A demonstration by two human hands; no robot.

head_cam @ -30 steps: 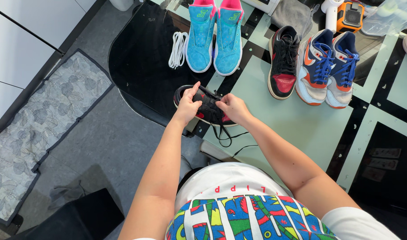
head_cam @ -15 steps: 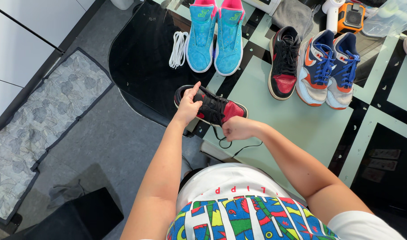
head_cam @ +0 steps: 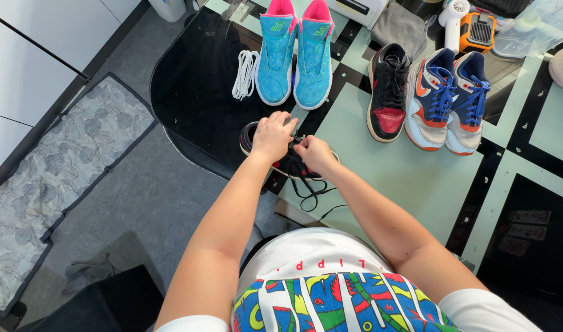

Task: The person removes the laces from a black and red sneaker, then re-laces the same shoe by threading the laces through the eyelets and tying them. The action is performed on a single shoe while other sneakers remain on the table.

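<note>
Head view: both hands, left hand (head_cam: 272,134) & right hand (head_cam: 314,154), closed on black shoe (head_cam: 289,165); light, soft upper; black laces (head_cam: 309,193) limp, grip sole/heel.

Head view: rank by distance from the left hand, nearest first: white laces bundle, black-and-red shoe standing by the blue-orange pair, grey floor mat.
From the left hand:
1. White laces bundle, up and left on the dark glass.
2. Black-and-red shoe, up and right.
3. Grey floor mat, far left on the floor.

Setting: a home shoe-care corner. Indicators: glossy green-and-black glass table (head_cam: 417,178) carrying several sneaker pairs at 12 to 2 o'clock; grey floral fabric floor mat (head_cam: 54,184) at 9 o'clock; white cabinet fronts (head_cam: 41,37) at 10 o'clock.
</note>
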